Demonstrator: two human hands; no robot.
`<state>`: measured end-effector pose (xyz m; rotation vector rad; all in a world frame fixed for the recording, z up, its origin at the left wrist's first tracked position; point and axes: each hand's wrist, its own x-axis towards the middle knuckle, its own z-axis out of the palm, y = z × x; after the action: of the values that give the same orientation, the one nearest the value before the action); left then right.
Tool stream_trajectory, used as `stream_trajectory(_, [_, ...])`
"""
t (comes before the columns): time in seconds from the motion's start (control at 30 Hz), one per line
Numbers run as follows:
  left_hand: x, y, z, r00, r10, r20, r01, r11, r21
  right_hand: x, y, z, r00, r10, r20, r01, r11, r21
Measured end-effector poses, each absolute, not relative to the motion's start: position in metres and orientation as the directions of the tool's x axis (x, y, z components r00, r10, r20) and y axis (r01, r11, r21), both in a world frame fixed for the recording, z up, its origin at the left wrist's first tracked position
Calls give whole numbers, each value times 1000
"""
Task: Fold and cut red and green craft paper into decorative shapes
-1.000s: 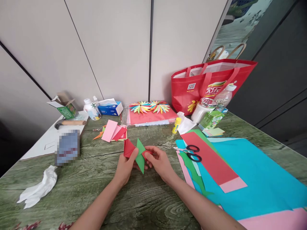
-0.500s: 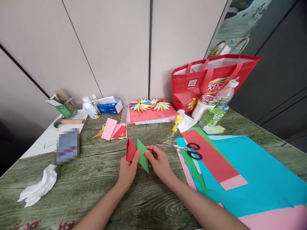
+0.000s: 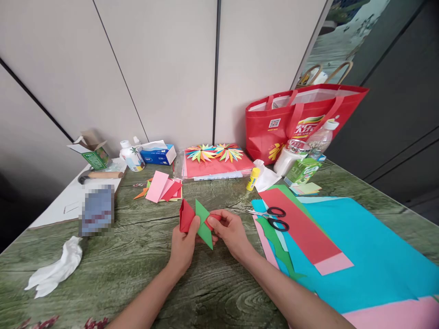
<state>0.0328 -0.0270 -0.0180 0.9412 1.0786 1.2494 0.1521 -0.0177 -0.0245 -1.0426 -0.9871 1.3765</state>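
A folded red and green paper point(image 3: 203, 223) is held between my two hands, above the middle of the table. Its green part is a slanted, pointed strip crossing the red part. My left hand point(image 3: 183, 246) pinches the left side, thumb on the green edge, with a red flap standing up beside it. On the other side, my right hand point(image 3: 235, 232) grips a small red end between thumb and fingers. The fingertips behind the paper are partly hidden.
Black-handled scissors point(image 3: 274, 217) lie on red and blue paper sheets point(image 3: 363, 237) at the right. A yellow glue stick point(image 3: 253, 179) stands near a crumpled tissue. Small paper pieces point(image 3: 161, 186) lie behind my hands. Two paper stars point(image 3: 214, 153) rest on a red pack.
My right thumb has shifted slightly to the right, and more of the red end shows beside the green strip. My left hand keeps its hold. The view has shifted slightly.
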Motion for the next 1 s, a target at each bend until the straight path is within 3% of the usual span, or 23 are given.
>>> stream_trajectory(0.17, [33,-26,-20,-13,995,-95,-258,89,962,149,-18,-21,19,994,-106,-318,-95,-943])
stream_trajectory(0.3, [32,-23,-20,-46,996,-83,-281,67,957,152,-17,-12,-105,990,-91,-325,-121,-938])
stream_trajectory(0.37, [32,-24,-19,-69,995,-74,-231,56,971,153,-17,-9,-135,985,-108,-339,-148,-929])
stream_trajectory(0.57, [30,-29,-17,-106,994,18,36,-14,999,154,-19,-11,-8,983,-185,-403,-173,-899])
stream_trajectory(0.73, [31,-26,-14,-59,997,-40,-39,38,999,156,-16,-15,-68,984,-167,-504,-178,-845])
stream_trajectory(0.87, [31,-28,-12,-182,979,93,126,-71,989,154,-16,-17,-88,965,-246,-581,-250,-775])
stream_trajectory(1.0, [30,-29,-16,-199,971,130,155,-100,983,153,-18,-17,35,985,-169,-502,-129,-855])
